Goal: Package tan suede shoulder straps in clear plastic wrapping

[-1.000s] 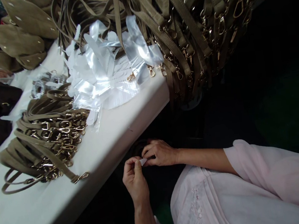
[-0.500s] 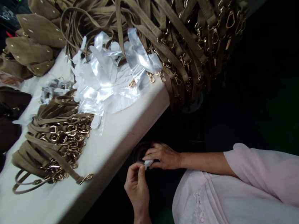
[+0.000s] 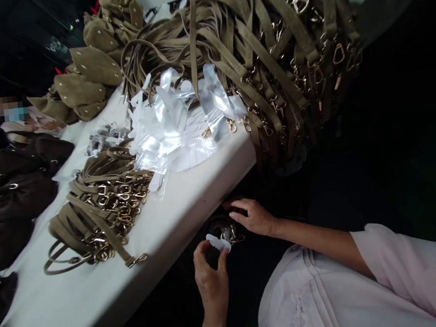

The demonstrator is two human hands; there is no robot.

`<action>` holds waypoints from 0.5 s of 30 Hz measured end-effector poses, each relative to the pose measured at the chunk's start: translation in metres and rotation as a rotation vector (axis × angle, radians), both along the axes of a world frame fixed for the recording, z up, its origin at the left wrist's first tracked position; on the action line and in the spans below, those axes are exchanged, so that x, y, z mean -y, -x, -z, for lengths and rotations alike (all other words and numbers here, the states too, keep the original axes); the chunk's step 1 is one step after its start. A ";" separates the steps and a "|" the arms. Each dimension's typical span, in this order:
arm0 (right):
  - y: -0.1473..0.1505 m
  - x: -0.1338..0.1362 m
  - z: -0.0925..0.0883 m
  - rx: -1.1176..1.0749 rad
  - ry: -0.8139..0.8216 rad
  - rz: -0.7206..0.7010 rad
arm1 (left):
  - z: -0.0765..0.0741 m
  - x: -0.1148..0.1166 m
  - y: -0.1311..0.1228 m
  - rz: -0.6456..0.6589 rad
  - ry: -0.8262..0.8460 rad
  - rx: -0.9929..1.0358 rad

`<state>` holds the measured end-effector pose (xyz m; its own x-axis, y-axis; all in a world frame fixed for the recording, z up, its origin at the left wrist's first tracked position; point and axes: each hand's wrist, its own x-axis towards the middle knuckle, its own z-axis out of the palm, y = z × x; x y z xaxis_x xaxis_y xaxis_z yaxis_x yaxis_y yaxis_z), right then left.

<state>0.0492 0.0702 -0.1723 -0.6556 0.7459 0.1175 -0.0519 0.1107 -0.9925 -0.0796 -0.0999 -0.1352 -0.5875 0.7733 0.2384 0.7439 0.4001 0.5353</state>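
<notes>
Between the thumb and fingertips of my left hand [image 3: 212, 279] is a white notched plastic strip [image 3: 218, 242], held up beside the table edge. Just beyond it sits a dark coiled strap [image 3: 218, 225] with a gold clasp [image 3: 237, 239] and something clear and shiny on it; what supports it is lost in shadow. My right hand [image 3: 256, 218] is at the upper right of this coil, palm down, thumb and fingers apart, with the fingertips in shadow. Whether they touch anything is hard to see.
On the white-covered table [image 3: 145, 282] lie a bundle of olive straps [image 3: 70, 227], clear plastic pieces [image 3: 176, 123] and olive bags [image 3: 80, 79]. Long straps with gold clasps [image 3: 269, 58] hang over the corner. Dark bags [image 3: 25, 198] line the far side, near another person [image 3: 30, 122].
My hands have parted; my right hand has moved up and opened off the dark coil. The white strip now shows more fully in my left hand. The view has shifted, too.
</notes>
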 end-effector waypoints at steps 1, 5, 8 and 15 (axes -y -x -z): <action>0.003 -0.003 0.001 0.048 0.027 0.016 | 0.000 -0.001 0.000 -0.029 -0.008 -0.028; 0.013 -0.006 0.010 0.155 0.138 -0.110 | -0.005 -0.010 0.000 0.068 0.131 -0.213; 0.016 0.002 0.011 0.139 0.138 -0.191 | -0.008 -0.017 -0.004 0.157 0.237 -0.379; 0.016 0.014 0.008 0.149 0.131 -0.235 | 0.003 -0.022 -0.013 0.171 0.233 -0.275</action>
